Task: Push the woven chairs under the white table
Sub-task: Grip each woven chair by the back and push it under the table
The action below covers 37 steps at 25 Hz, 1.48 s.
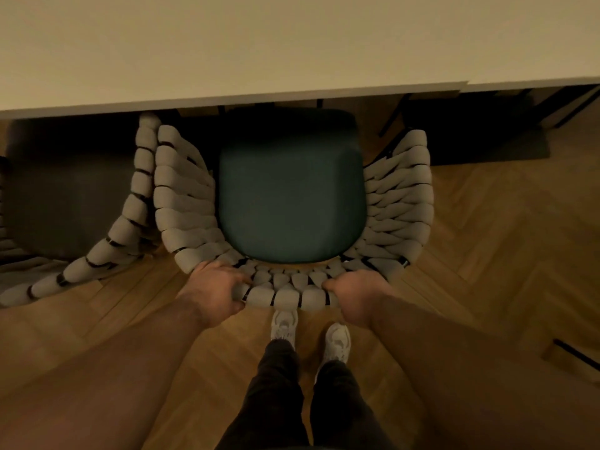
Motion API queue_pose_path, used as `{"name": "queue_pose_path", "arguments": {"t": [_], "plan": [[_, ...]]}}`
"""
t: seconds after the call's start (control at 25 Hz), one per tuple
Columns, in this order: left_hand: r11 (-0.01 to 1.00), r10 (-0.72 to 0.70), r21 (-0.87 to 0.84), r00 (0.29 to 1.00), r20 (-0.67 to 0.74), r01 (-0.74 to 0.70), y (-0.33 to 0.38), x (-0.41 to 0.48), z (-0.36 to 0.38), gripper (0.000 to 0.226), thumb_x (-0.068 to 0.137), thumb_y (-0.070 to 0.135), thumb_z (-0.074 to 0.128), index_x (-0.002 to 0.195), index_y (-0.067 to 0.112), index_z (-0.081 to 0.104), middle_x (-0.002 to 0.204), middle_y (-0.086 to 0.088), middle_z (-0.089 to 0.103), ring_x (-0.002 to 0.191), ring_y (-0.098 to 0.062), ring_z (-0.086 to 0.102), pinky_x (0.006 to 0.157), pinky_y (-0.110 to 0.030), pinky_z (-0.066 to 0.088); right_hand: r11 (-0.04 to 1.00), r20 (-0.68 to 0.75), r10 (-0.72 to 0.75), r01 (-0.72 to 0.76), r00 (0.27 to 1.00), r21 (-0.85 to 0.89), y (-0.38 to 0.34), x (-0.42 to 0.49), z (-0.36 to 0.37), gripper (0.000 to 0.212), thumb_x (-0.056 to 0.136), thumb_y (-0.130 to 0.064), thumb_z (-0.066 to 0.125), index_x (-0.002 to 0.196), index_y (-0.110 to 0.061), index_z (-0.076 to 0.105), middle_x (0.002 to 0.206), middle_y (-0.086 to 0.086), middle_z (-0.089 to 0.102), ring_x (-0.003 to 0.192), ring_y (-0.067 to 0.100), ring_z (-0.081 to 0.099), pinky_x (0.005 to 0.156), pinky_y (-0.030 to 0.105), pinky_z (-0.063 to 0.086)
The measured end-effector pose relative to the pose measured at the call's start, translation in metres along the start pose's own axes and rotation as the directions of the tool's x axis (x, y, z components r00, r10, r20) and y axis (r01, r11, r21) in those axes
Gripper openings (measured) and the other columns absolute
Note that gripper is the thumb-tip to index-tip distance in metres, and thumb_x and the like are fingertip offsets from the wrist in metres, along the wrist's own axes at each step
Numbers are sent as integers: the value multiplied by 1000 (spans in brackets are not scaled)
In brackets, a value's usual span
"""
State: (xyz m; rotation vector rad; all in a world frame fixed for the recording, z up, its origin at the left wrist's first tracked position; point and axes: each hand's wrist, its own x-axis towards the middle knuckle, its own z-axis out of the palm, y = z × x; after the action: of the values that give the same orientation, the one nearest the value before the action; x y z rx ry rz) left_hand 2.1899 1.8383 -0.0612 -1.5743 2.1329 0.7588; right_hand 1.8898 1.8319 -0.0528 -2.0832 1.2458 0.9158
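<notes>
A woven chair [399,196] with thick pale rope wrapping and a dark green seat cushion [289,199] stands directly below me. Its front slips under the edge of the white table [227,53], which fills the top of the head view. My left hand [214,292] grips the top of the chair's backrest on the left. My right hand [354,297] grips the same backrest on the right. A second woven chair [136,203] with a dark seat stands at the left, touching the first one and partly under the table.
The floor [487,254] is herringbone wood. My two feet in white shoes [285,326] stand just behind the chair. Dark chair or table legs [396,115] show under the table at the right. A dark object [574,352] lies on the floor at the right edge.
</notes>
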Motion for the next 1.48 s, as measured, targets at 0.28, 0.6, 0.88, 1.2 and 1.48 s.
{"name": "queue_pose_path", "arguments": {"t": [0.28,0.6,0.88,1.2,1.48], "plan": [[1000,-24,-9,999,-38,24,4,35,-14,52,88,55,68,138,44,56,138,17,59,128,-13,45,112,-33,29,998,-24,38,-39,999,-48,30,17,-34,48,97,-13,48,141,-30,54,129,5,64,114,27,61,93,44,54],[999,-41,27,999,-31,42,-4,76,-41,52,89,49,69,139,44,56,141,13,59,130,-18,44,119,-38,19,996,-94,67,-72,993,-56,51,50,-65,42,100,-12,49,139,-23,60,132,6,64,117,26,62,93,41,52],[999,-32,1,999,20,32,-12,76,-39,51,87,48,72,136,47,56,140,18,57,128,-16,43,117,-37,17,998,-101,62,-65,993,-25,43,50,-55,44,97,-8,47,136,-24,56,128,2,65,115,24,61,107,47,39],[981,-56,-171,976,211,94,-13,73,-57,71,63,72,52,134,58,52,145,14,56,140,-14,41,123,-38,7,995,-124,55,-44,991,90,46,7,-55,74,96,-11,50,164,-23,23,167,4,30,152,24,30,127,51,12],[984,-151,143,916,371,104,49,77,-83,62,80,64,52,134,33,59,136,0,64,124,-24,57,110,-44,40,807,-154,306,-171,940,565,62,-64,-9,61,97,-24,54,157,-29,40,150,5,53,132,23,53,112,41,44]]}}
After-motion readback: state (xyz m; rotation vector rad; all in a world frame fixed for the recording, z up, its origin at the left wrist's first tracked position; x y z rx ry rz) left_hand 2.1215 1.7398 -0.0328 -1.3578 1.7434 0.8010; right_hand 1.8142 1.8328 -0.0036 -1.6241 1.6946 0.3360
